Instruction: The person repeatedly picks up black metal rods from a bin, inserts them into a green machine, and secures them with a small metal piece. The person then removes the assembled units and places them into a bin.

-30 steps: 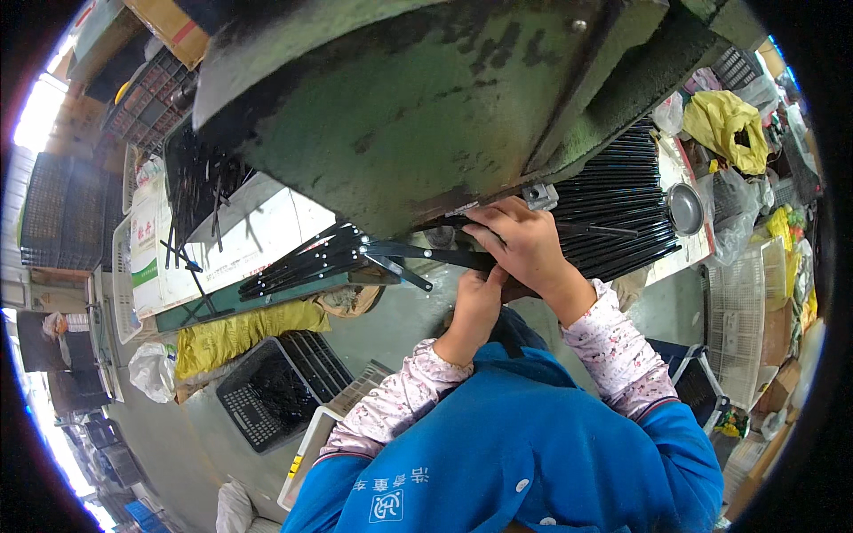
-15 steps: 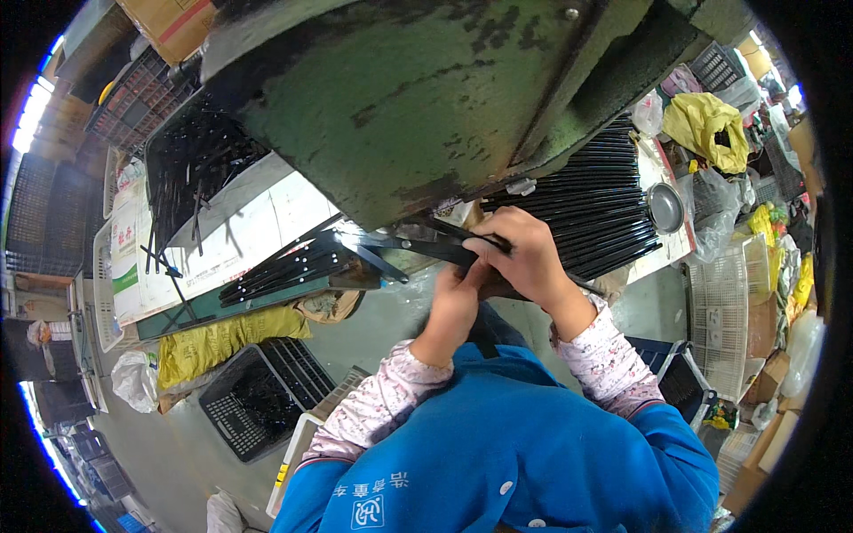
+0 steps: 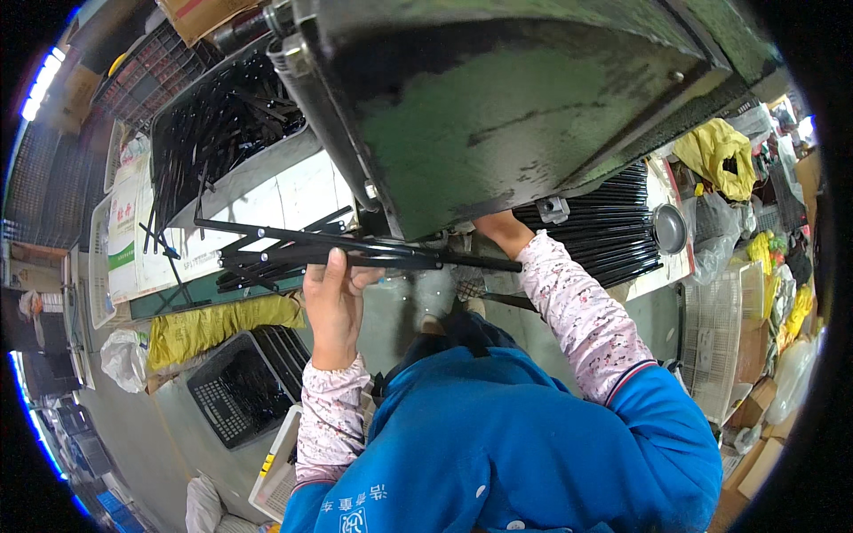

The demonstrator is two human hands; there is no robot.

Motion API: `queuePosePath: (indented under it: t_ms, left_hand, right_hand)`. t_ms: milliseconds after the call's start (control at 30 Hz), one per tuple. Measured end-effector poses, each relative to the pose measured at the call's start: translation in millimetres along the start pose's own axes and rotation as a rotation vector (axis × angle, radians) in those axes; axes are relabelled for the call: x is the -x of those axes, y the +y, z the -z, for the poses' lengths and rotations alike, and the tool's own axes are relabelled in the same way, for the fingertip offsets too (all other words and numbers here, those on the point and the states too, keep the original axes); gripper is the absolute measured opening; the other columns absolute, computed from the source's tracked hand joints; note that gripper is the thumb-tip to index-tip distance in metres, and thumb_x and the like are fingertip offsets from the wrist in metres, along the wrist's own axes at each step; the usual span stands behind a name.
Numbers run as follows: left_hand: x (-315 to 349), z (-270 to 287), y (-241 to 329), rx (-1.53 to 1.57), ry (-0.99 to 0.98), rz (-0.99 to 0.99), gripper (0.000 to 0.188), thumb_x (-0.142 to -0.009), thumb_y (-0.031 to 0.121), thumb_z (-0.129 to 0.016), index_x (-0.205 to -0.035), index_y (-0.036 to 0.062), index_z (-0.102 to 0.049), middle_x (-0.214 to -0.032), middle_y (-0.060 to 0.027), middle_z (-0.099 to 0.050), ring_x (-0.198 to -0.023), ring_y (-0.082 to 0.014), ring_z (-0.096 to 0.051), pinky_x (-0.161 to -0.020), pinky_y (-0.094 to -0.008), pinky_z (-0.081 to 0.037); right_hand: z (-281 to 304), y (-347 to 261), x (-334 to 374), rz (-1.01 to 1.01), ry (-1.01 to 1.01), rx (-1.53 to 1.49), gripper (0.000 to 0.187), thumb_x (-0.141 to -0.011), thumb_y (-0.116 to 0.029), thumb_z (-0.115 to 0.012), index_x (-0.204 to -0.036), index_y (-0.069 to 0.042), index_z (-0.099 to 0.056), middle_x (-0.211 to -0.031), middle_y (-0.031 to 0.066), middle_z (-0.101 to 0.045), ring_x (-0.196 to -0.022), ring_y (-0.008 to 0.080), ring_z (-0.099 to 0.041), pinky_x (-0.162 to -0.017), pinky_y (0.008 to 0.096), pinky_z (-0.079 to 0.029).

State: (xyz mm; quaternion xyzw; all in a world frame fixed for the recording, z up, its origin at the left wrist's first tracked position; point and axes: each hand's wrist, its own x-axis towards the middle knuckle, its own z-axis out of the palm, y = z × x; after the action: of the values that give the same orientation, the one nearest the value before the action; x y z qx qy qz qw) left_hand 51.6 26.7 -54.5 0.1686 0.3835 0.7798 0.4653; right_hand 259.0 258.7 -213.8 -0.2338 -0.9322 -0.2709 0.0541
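My left hand [image 3: 334, 306] grips a long black riveted tube frame [image 3: 391, 256], thumb along its near side and fingers beneath. The frame lies level below the edge of a big green machine [image 3: 498, 115], its right end reaching to my right forearm. Under the machine's edge goes my right hand [image 3: 503, 233]; its fingers are hidden, so what they touch cannot be seen. Left of my left hand, more riveted black tube frames [image 3: 244, 282] are heaped on the bench. To the right, black tubes [image 3: 604, 235] lie side by side in a stack.
A round grey metal dish [image 3: 668, 229] sits beside the tube stack. A deep bin [image 3: 293, 147] of black parts stands far left on white cardboard [image 3: 133, 253]. Below the bench are a black crate [image 3: 235, 391] and yellow sacking [image 3: 222, 329]. A white crate [image 3: 711, 329] stands right.
My hands, together on a black part before, are now apart. The left has moved left and holds the long frame; the right has gone under the machine. The view has shifted.
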Motion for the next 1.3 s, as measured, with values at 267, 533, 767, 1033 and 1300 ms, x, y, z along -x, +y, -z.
queuePosePath:
  t_ms: [267, 533, 767, 1033, 1300]
  left_hand:
    - [-14, -9, -6, -0.024, 0.026, 0.011, 0.024, -0.096, 0.017, -0.055, -0.105, -0.0050, -0.054, -0.095, -0.0177, -0.066, -0.079, -0.0258, -0.069, -0.069, -0.0344, -0.061]
    - [-16, -2, -6, -0.036, 0.050, 0.002, 0.022, -0.095, 0.015, -0.056, -0.104, -0.0048, -0.054, -0.095, -0.0172, -0.065, -0.077, -0.0248, -0.068, -0.068, -0.0349, -0.061]
    - [-15, 4, -18, -0.077, 0.082, 0.012, 0.022, -0.095, 0.015, -0.056, -0.106, -0.0032, -0.053, -0.093, -0.0132, -0.065, -0.078, -0.0227, -0.068, -0.067, -0.0342, -0.061]
    - [-12, 2, -15, -0.147, 0.113, -0.003, 0.024, -0.096, 0.015, -0.054, -0.109, -0.0052, -0.051, -0.095, -0.0158, -0.064, -0.075, -0.0234, -0.068, -0.067, -0.0338, -0.061]
    - [-14, 1, -11, -0.139, 0.130, 0.071, 0.027, -0.094, 0.016, -0.058, -0.102, -0.0072, -0.049, -0.093, -0.0213, -0.064, -0.068, -0.0237, -0.067, -0.064, -0.0321, -0.059]
  right_hand:
    - [10, 22, 7, -0.080, -0.013, -0.371, 0.039, -0.093, -0.023, -0.045, -0.127, -0.005, -0.054, -0.130, 0.0190, -0.053, -0.120, 0.0354, -0.050, -0.102, 0.0436, -0.039]
    - [165, 48, -22, -0.201, -0.107, -1.302, 0.037, -0.091, -0.023, -0.051, -0.123, -0.006, -0.058, -0.129, 0.0149, -0.057, -0.119, 0.0328, -0.052, -0.102, 0.0422, -0.040]
    - [190, 38, -33, -0.220, -0.216, -1.594, 0.038, -0.089, -0.029, -0.065, -0.118, -0.004, -0.061, -0.117, 0.0112, -0.065, -0.108, 0.0228, -0.060, -0.094, 0.0354, -0.045]
    - [207, 47, -14, -0.308, -0.104, -1.436, 0.037, -0.081, -0.032, -0.072, -0.104, -0.004, -0.066, -0.102, 0.0142, -0.068, -0.096, 0.0277, -0.064, -0.086, 0.0365, -0.048]
    - [195, 42, -17, -0.393, -0.002, -1.249, 0.039, -0.081, -0.036, -0.071, -0.103, -0.005, -0.067, -0.103, 0.0163, -0.067, -0.095, 0.0324, -0.063, -0.084, 0.0393, -0.049]
